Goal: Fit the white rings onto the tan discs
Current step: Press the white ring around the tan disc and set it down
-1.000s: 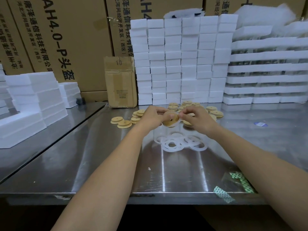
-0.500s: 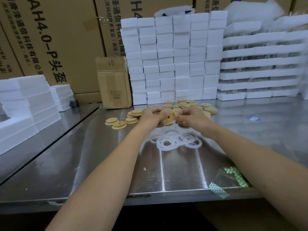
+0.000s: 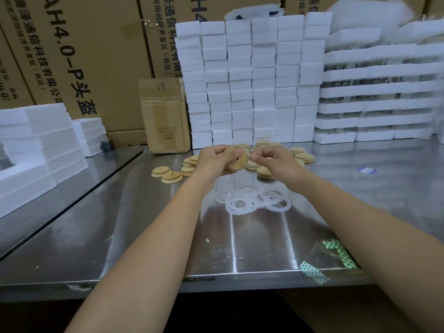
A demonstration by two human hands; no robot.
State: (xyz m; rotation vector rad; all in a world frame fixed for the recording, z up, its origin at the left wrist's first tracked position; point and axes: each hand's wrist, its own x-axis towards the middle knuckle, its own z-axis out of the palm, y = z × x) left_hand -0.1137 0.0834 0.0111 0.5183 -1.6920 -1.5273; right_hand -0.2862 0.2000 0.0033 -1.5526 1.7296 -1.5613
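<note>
The disc was held up off the table, tilted on edge between both hands with its face and centre hole turned toward the person, probably so that the rim was free all round for a ring to be stretched over it. The left hand gripped it, thumb across the near face and fingers curled behind, serving as the clamp. The right hand met the disc at the edge opposite that clamp. Its fingertips were pinched closed on a pale sliver at the rim, most likely a ring, though it was too small and blurred to tell how far it was seated. Neither hand was open. The step in hand looked like working the ring round the rim, which would call for the left hand to turn the disc while the right pressed. Just below the grip and nearer the person, spare rings lay overlapped in a flat cluster on the table, a short reach from the right hand and so handy for the next pick. Beyond the grip and out to both sides, loose discs lay scattered and partly stacked; whether any carried rings could not be told. Farther beyond stood foam blocks and a carton. Well nearer than the grip, by the right forearm, tape lay at the table's edge.
</note>
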